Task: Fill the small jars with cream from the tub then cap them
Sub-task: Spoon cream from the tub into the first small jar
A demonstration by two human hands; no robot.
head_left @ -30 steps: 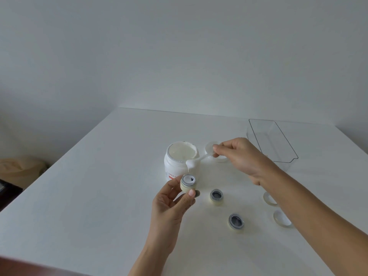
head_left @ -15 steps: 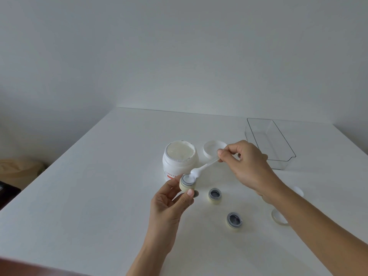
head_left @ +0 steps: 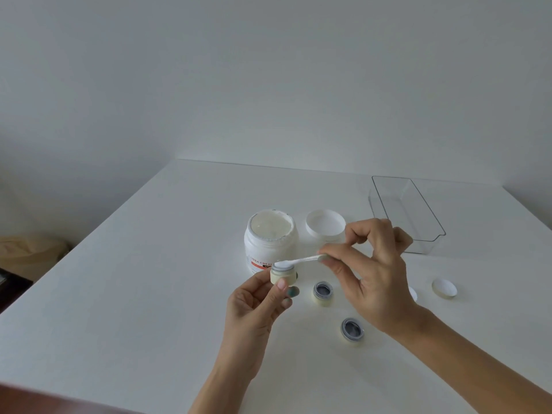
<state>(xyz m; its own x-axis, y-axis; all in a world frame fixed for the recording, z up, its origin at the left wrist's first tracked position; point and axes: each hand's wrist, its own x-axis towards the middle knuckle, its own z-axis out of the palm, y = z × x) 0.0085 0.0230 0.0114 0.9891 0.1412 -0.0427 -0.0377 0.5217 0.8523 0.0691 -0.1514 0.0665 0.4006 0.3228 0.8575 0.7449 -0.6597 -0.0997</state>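
Note:
My left hand (head_left: 257, 309) holds a small pale-yellow jar (head_left: 283, 275) upright in front of the open white cream tub (head_left: 271, 240). My right hand (head_left: 373, 270) pinches a white spatula (head_left: 301, 260) whose tip rests flat on the held jar's mouth, which shows white cream. Two more small jars stand open on the table with dark, hollow insides: one (head_left: 323, 293) just right of the held jar, another (head_left: 352, 329) nearer me. A small round cap (head_left: 444, 288) lies to the right; a second cap (head_left: 412, 293) is mostly hidden behind my right hand.
The tub's white lid (head_left: 325, 226) lies upturned just right of the tub. A clear plastic tray (head_left: 406, 213) stands at the back right. The white table's left edge (head_left: 98, 231) runs diagonally; a tan object sits on the floor beyond it.
The right hand carried the cream-loaded spatula from beside the tub down onto the held jar's mouth and laid it flatter. The left hand kept the jar almost still.

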